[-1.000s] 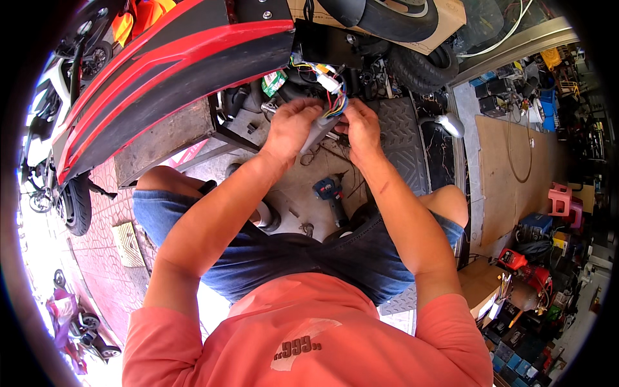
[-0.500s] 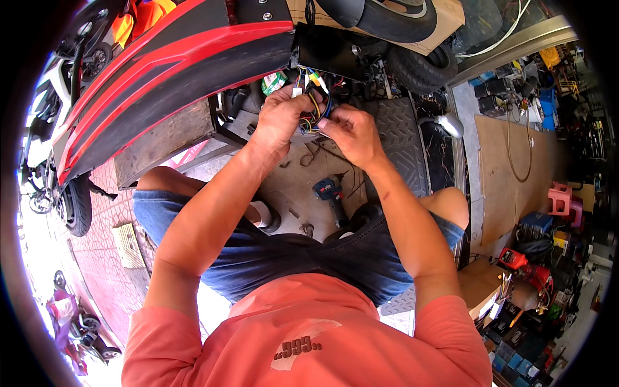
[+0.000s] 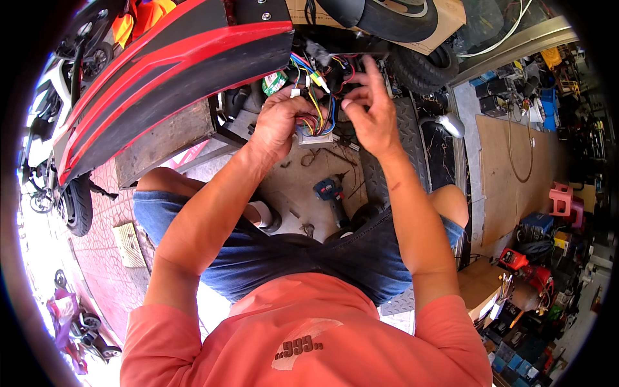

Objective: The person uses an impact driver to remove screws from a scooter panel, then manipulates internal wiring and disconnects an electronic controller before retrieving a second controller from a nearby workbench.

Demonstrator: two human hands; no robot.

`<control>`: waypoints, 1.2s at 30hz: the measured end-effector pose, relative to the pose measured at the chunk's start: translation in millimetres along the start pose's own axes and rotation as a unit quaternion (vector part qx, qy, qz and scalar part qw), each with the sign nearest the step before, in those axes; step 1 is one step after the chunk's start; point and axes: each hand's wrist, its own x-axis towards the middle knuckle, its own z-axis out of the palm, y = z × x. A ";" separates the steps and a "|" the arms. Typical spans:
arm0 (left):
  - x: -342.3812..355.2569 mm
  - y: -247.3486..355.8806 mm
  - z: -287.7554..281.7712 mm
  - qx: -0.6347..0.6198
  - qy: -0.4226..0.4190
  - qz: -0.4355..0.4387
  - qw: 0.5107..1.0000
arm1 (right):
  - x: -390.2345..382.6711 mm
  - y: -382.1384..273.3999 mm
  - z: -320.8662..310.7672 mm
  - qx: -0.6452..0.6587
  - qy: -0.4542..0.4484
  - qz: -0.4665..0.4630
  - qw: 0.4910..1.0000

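Up in the head view's middle, beyond the person's knees, a bundle of coloured wires (image 3: 316, 120) spreads from the left hand (image 3: 276, 124) toward the dark parts above. That hand's thumb and fingers pinch the bundle beside a small white connector (image 3: 295, 93). Just right of it, the right hand (image 3: 374, 113) is raised with fingers spread and gripping nothing; blur hides whether a fingertip brushes the red wires behind. A red-and-black panel (image 3: 187, 87) lies across a metal bench (image 3: 164, 138) at upper left. Nearer the person, a power drill (image 3: 331, 197) lies on the floor (image 3: 290, 187).
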 end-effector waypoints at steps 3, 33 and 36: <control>-1.6 1.5 0.0 -0.023 0.003 -0.026 0.999 | 8.4 -8.7 -11.5 0.067 -0.030 0.014 0.997; -4.1 7.6 4.4 -0.083 -0.039 -0.053 0.994 | 3.1 1.6 7.9 0.204 0.008 0.168 0.964; -1.6 6.7 7.5 -0.085 -0.037 -0.047 0.995 | 1.6 15.7 16.9 0.100 0.008 0.105 0.989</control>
